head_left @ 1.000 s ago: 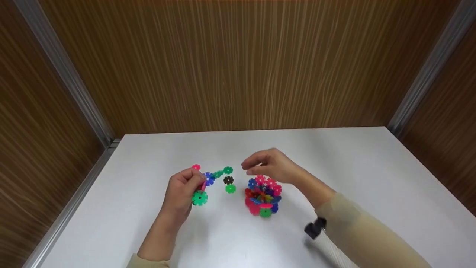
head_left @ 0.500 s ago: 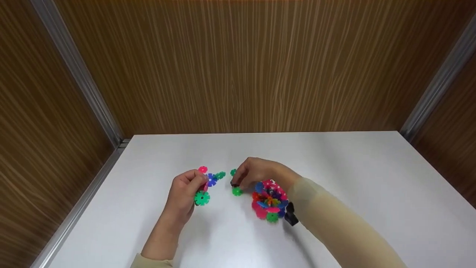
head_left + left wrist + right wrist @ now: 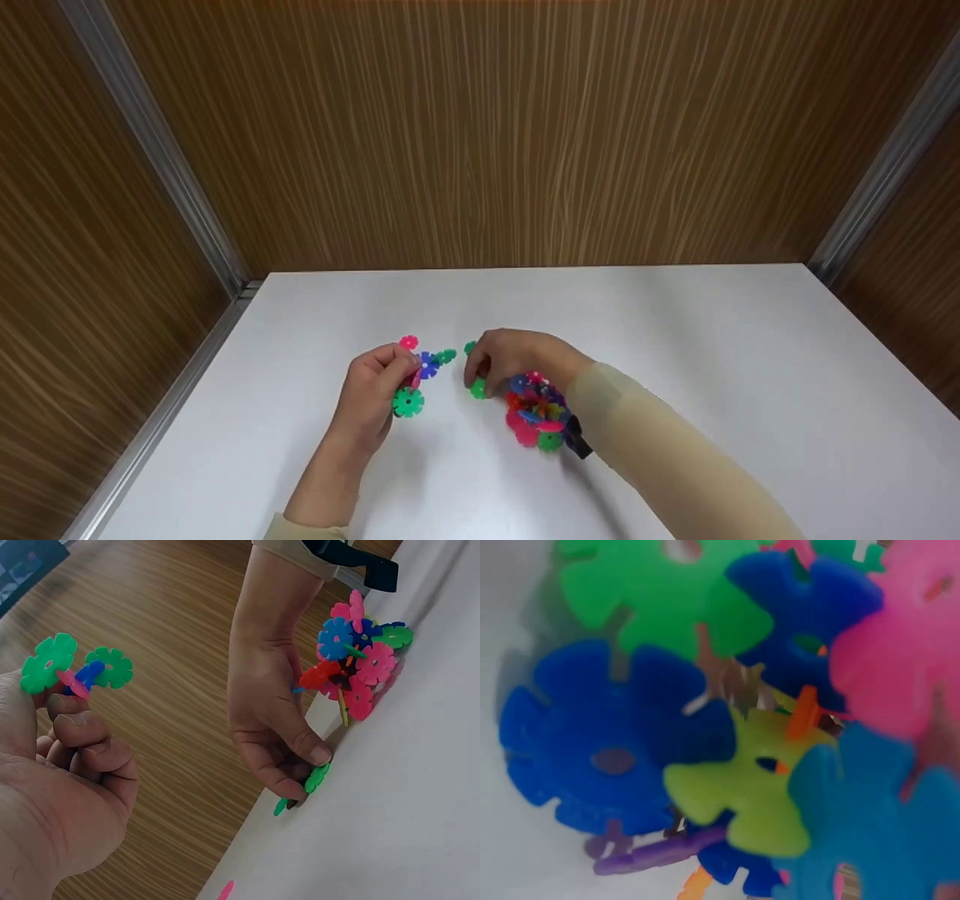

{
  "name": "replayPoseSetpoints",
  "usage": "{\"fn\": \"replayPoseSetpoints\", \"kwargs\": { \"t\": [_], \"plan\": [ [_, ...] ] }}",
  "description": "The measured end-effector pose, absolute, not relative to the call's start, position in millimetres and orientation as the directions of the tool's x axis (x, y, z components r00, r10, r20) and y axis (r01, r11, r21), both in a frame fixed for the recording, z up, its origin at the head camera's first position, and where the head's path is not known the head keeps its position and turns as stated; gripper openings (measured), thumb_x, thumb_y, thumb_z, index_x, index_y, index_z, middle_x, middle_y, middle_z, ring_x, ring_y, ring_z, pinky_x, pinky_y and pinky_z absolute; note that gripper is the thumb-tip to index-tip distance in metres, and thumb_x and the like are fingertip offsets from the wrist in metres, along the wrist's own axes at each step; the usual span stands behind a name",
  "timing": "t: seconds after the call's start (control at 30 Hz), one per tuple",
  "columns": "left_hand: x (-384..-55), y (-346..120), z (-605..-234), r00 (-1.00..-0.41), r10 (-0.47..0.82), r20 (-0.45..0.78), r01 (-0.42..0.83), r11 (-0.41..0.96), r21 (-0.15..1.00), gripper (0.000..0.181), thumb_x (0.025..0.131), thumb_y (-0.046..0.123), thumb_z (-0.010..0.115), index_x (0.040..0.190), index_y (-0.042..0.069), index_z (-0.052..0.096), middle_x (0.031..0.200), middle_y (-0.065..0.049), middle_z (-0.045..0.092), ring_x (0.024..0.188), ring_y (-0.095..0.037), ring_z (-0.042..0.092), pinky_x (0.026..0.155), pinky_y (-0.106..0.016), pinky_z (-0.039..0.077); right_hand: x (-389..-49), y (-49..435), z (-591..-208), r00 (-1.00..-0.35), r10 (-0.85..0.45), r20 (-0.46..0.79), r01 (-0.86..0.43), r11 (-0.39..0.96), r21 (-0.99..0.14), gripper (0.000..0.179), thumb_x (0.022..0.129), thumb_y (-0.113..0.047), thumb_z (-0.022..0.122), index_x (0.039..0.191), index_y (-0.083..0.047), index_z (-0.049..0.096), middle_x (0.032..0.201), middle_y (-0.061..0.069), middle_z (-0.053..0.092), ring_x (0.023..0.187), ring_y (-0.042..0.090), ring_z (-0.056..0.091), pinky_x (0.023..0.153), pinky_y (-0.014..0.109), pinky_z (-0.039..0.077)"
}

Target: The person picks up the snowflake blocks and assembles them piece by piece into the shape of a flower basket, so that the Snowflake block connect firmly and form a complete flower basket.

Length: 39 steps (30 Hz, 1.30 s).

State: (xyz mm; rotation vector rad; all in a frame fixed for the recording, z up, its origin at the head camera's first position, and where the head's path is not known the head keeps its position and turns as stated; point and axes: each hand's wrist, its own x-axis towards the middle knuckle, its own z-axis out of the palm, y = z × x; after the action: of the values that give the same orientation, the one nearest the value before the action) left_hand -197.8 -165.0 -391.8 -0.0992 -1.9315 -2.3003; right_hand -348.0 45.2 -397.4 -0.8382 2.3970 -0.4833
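Observation:
My left hand (image 3: 367, 386) pinches a small cluster of joined plastic snowflake discs between thumb and fingers. A green disc (image 3: 408, 402), a blue disc (image 3: 426, 365) and a darker green disc (image 3: 445, 356) stick out from the grip. Low over the table, my right hand (image 3: 514, 356) has its thumb and finger at opposite sides of a bright green disc (image 3: 478, 388). In the left wrist view, a dark disc (image 3: 292, 804) peeks out under those fingertips, mostly hidden. Another green disc (image 3: 470, 347) lies just beyond the right hand.
A ball-like build of many-coloured snowflake discs (image 3: 534, 412) stands on the white table (image 3: 675, 315), close under my right wrist. It fills the right wrist view. One pink disc (image 3: 409, 342) lies beyond the left hand. Wood-grain panels (image 3: 480, 135) enclose the table.
My right hand has come down and left from above the multicoloured build, first to the black disc, then to the bright green one. The left hand keeps its cluster almost still.

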Motion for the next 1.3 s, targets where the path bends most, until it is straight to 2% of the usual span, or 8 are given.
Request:
{"fn": "replayPoseSetpoints", "kwargs": {
  "t": [0.13,0.27,0.43,0.57,0.83,1.07,1.3],
  "plan": [
    [-198.9,-163.9,-392.3,-0.99,-0.053,0.133,0.14,-0.165,0.976,0.02,0.104,0.008,0.062,0.088,-0.001,0.069,0.077,-0.008,0.058,0.068,-0.016,0.058,0.063,-0.018,0.054,-348.3,48.8,-397.7,-0.663,-0.649,-0.373,-0.44,0.741,-0.507,0.023,0.089,-0.012,0.087,0.104,-0.028,0.081,0.104,-0.004,0.066,0.104,0.02,0.059,0.093,0.04,0.056],
    [-200.5,-161.1,-392.7,-0.99,-0.047,0.133,0.139,-0.168,0.976,0.019,0.103,0.007,0.063,0.087,0.0,0.068,0.08,-0.009,0.057,0.072,-0.017,0.057,0.064,-0.019,0.054,-350.5,57.1,-393.4,-0.669,-0.681,-0.298,-0.425,0.68,-0.598,0.016,0.09,-0.013,0.087,0.099,-0.023,0.078,0.103,-0.003,0.069,0.101,0.021,0.061,0.09,0.038,0.057],
    [-202.0,-155.4,-393.5,-0.99,-0.032,0.136,0.139,-0.143,0.98,0.017,0.102,0.007,0.065,0.087,0.0,0.068,0.084,-0.011,0.058,0.082,-0.021,0.058,0.07,-0.022,0.055,-343.6,75.6,-379.1,-0.691,-0.714,-0.109,-0.401,0.504,-0.765,0.012,0.094,-0.009,0.081,0.1,-0.017,0.075,0.102,0.007,0.072,0.096,0.025,0.065,0.088,0.036,0.059],
    [-199.8,-150.3,-394.3,-0.994,-0.008,0.112,0.112,-0.097,0.989,0.015,0.103,0.008,0.066,0.09,0.0,0.068,0.084,-0.011,0.062,0.084,-0.023,0.059,0.074,-0.024,0.056,-322.8,91.9,-371.0,-0.702,-0.711,0.038,-0.39,0.34,-0.856,0.014,0.095,-0.013,0.082,0.105,-0.013,0.073,0.101,0.007,0.074,0.093,0.024,0.068,0.088,0.034,0.06],
    [-193.0,-143.2,-397.7,-0.995,0.091,0.037,0.036,-0.014,0.999,0.013,0.103,0.011,0.065,0.096,0.001,0.07,0.084,-0.008,0.065,0.078,-0.02,0.061,0.074,-0.024,0.057,-273.3,110.9,-372.5,-0.742,-0.649,0.164,-0.303,0.107,-0.947,0.02,0.096,-0.008,0.079,0.114,-0.003,0.072,0.099,0.015,0.072,0.091,0.034,0.077,0.085,0.04,0.064],
    [-191.8,-139.6,-403.2,-0.984,0.175,0.023,0.026,0.014,1.0,0.015,0.104,0.013,0.064,0.1,0.0,0.069,0.083,-0.007,0.066,0.075,-0.018,0.06,0.071,-0.024,0.056,-252.9,116.9,-384.4,-0.785,-0.596,0.172,-0.268,0.076,-0.96,0.021,0.098,-0.006,0.076,0.117,0.0,0.074,0.1,0.017,0.077,0.089,0.029,0.079,0.083,0.039,0.064],
    [-189.5,-138.2,-404.9,-0.976,0.216,0.025,0.037,0.048,0.998,0.014,0.102,0.013,0.066,0.092,0.002,0.068,0.074,-0.005,0.064,0.063,-0.015,0.053,0.058,-0.021,0.048,-244.8,116.2,-384.8,-0.787,-0.591,0.178,-0.308,0.125,-0.943,0.021,0.095,-0.006,0.08,0.115,0.001,0.079,0.103,0.013,0.076,0.088,0.024,0.076,0.082,0.034,0.064]
  ]
}}
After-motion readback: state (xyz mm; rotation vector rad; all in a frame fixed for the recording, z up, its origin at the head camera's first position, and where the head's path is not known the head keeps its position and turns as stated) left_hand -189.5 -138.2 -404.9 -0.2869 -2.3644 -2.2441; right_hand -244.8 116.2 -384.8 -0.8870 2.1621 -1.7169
